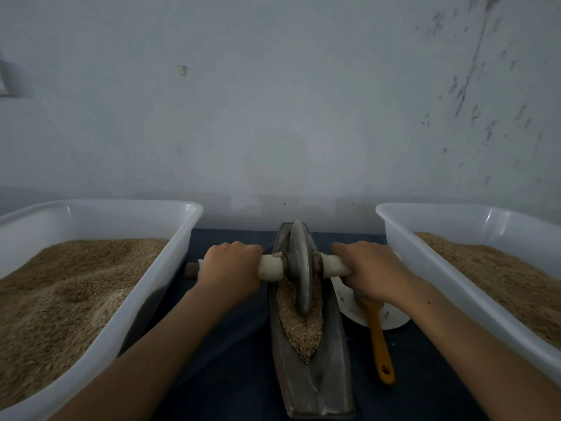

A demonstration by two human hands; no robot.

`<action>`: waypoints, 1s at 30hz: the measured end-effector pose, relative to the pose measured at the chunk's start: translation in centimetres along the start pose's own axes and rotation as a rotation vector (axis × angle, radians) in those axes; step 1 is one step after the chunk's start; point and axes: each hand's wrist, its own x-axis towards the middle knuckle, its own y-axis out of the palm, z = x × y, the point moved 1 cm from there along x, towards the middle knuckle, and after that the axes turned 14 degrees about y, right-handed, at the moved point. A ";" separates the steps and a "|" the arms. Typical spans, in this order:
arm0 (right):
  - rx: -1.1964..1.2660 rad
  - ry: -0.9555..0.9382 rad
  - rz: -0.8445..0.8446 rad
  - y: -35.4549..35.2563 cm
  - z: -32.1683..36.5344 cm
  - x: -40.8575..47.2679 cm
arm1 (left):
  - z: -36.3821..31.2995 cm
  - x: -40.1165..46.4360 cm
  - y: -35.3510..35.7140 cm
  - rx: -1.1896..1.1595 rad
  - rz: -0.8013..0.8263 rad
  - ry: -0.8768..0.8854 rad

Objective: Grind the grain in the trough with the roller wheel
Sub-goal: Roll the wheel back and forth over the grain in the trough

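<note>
Your left hand (230, 265) and right hand (368, 270) wrap the handle (270, 267) either side of the wheel (300, 268); it looks heavy and stiff, grain (303, 332) loose in the trough (315, 387) beneath it.

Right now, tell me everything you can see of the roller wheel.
The wheel is a thin grey disc, metal by its look, dull and worn. It stands upright on edge in the trough, its lower rim sunk in the grain, at the trough's far half. An axle runs through its hub, with rusty-looking collars on each side and pale wrapped handles beyond. The left hand grips the left handle, the right hand the right. The axle's dark left end pokes out past the left hand.
</note>
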 end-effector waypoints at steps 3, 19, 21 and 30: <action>0.010 0.000 0.154 -0.9 0.1 -0.1 | 0.1 0.1 -0.3 -0.026 0.091 0.023; -0.021 0.030 -0.128 0.5 0.3 0.0 | 0.0 -0.1 0.3 -0.049 -0.061 -0.008; -0.032 0.028 -0.079 0.1 0.3 -0.3 | 0.0 -0.1 0.1 -0.051 -0.036 -0.004; -0.061 0.041 0.310 -2.3 0.7 -0.6 | 0.1 0.0 -0.7 -0.099 0.227 0.029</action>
